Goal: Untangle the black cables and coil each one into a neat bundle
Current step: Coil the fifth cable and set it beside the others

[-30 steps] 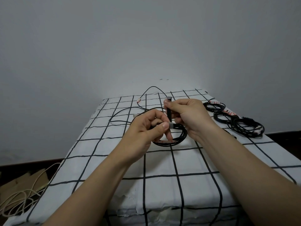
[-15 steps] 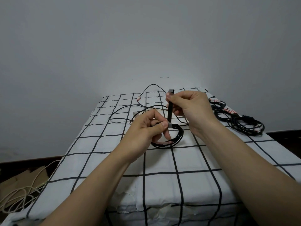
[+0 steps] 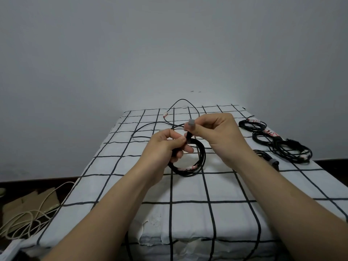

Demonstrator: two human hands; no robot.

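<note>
A coiled black cable (image 3: 195, 166) with red-and-white tags hangs over the checked table (image 3: 188, 187), just above the cloth. My left hand (image 3: 165, 147) pinches the coil at its top left. My right hand (image 3: 216, 130) grips a black strap with a grey tip (image 3: 191, 123), pulled upright from the coil. A loose black cable (image 3: 150, 127) lies uncoiled on the far part of the table, its end looping up behind my hands. Several finished black bundles (image 3: 282, 146) lie along the right edge.
The table is covered with a white cloth with a black grid and stands against a plain wall. On the floor at the left lie a pale cable tangle (image 3: 28, 217) and flat cardboard (image 3: 24, 204). Another strapped bundle (image 3: 267, 159) lies by my right forearm.
My right hand has turned and now holds the strap's grey tip between thumb and fingers, closer to my left hand. The coil has tipped more upright and hangs lower from my left hand.
</note>
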